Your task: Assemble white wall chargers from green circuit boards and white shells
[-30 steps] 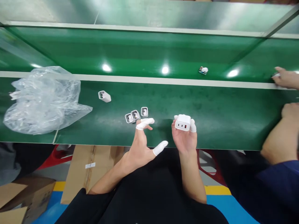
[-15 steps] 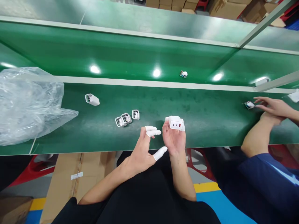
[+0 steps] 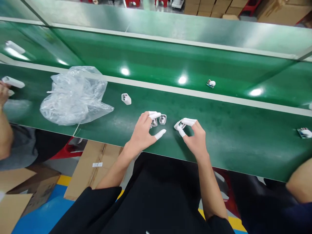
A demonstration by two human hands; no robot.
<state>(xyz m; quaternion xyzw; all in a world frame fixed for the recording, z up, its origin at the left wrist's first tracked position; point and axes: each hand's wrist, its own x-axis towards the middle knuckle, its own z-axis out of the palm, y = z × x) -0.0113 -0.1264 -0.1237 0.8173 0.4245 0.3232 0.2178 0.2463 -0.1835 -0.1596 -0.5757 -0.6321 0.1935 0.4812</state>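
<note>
My right hand (image 3: 196,138), with white finger cots, grips a white charger housing (image 3: 178,126) between thumb and fingers, just over the green bench. The housing's open end shows circuit parts inside. To the left, my left hand (image 3: 143,131) has its thumb and fingers apart with nothing between them. Its fingertips are above a charger housing (image 3: 154,122) and partly hide another beside it. A further upright charger housing (image 3: 163,119) stands just right of those fingers. Farther left, a taller charger housing (image 3: 126,99) leans with its open end showing.
A crumpled clear plastic bag (image 3: 75,97) lies on the bench (image 3: 231,130) at left. One circuit board (image 3: 211,84) rests on the green strip beyond the pale rail; another circuit board (image 3: 304,133) is at right. A co-worker's hand (image 3: 3,92) is at far left, near a white casing (image 3: 13,82).
The view has shifted left. My right hand has turned over and lowered the charger housing toward the bench, its open end now showing. My left hand has moved over the standing housings.
</note>
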